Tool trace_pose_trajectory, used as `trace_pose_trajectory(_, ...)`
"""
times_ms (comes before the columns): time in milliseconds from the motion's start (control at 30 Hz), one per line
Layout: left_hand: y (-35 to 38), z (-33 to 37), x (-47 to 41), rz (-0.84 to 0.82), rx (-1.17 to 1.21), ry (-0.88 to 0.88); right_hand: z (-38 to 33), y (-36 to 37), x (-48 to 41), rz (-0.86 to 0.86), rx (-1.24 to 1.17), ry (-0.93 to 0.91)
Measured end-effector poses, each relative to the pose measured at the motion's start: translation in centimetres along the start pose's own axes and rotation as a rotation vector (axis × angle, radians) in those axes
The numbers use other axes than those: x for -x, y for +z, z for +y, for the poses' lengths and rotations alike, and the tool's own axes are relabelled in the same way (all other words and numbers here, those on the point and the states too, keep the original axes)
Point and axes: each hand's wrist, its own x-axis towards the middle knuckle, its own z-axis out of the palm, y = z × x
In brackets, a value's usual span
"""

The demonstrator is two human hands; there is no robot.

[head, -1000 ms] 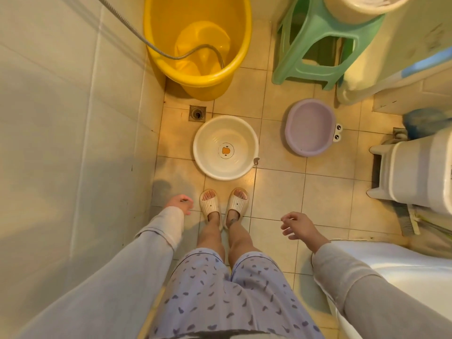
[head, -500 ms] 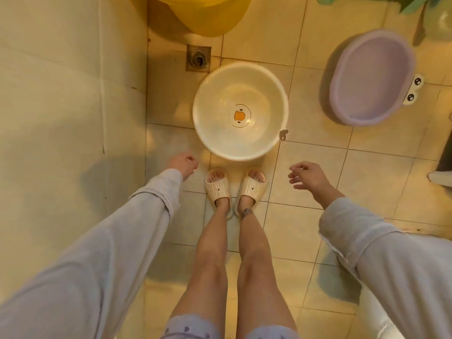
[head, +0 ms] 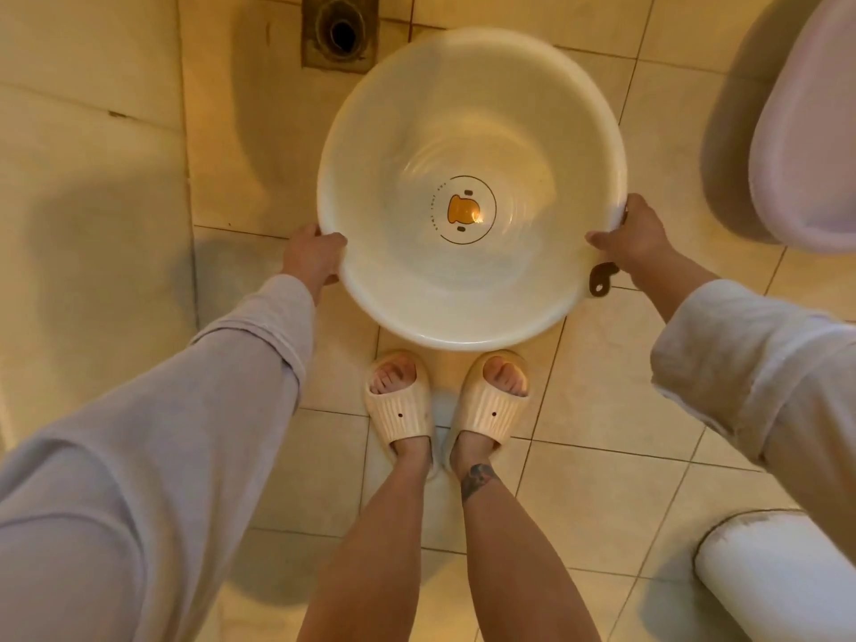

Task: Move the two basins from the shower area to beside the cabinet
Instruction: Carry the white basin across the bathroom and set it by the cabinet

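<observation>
The person is standing on the tiled floor (head: 602, 479) and looking straight down at a round white basin (head: 463, 132), which is sitting just ahead of the toes of two cream slippers (head: 403, 405). The left hand (head: 312, 257) is gripping the basin's rim on the left side, with the thumb lying over the rim edge and the fingers passing underneath, out of view. The right hand (head: 634, 238) is gripping the rim on the opposite side, the fingers curling over its edge, just above a small dark hanging tab (head: 601, 278) that is projecting from the rim. Whether the basin is resting on the tiles or raised off them cannot be told from this view. A small orange emblem inside a thin dark ring (head: 464, 209) is showing on the basin's bottom. A floor drain (head: 340, 30) is lying in the tiles just beyond the far rim. The second, lilac basin (head: 806, 145) is sitting on the floor to the right, apart from the white one and partly cut off by the frame edge. A white rounded fixture (head: 783, 576) is occupying the lower right corner.
</observation>
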Motion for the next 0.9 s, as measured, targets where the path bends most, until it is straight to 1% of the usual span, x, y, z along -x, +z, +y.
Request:
trace_pose_trajectory(133, -0.2, 0.0, 1.6, 0.051, 0.096, -0.048, 0.5, -0.4, 1.4, 0.034, 0.023, 0.006)
trace_pose_trajectory(267, -2.0, 0.0, 6.5, 0.063, 0.060, -0.071, 1.4, -2.5, 6.3, 0.002, -0.004, 0.040)
trace_pose_trajectory(367, -4.6, -0.2, 12.1, 0.061, 0.037, -0.072, 1.7, -5.3, 12.0, -0.032, -0.022, 0.065)
trace_pose_trajectory(467, -7.6, -0.8, 18.7, 0.051, 0.054, -0.111, 1.9, -9.0, 18.7, -0.064, -0.075, 0.083)
trace_pose_trajectory(633, -12.2, -0.8, 30.5, 0.010, 0.089, -0.139, 2.5, -14.6, 30.6, -0.044, -0.189, 0.091)
trace_pose_trajectory(733, -14.8, -0.5, 37.9, 0.041, 0.120, -0.091, 3.2, -18.0, 38.0, -0.037, -0.243, 0.073)
trace_pose_trajectory(833, -16.6, -0.7, 42.9, 0.055, 0.115, -0.047, 4.2, -20.4, 43.5, -0.030, -0.323, 0.052)
trace_pose_trajectory(900, -17.4, -0.7, 44.7, 0.088, 0.089, -0.005, 4.7, -21.3, 45.1, -0.015, -0.373, 0.020)
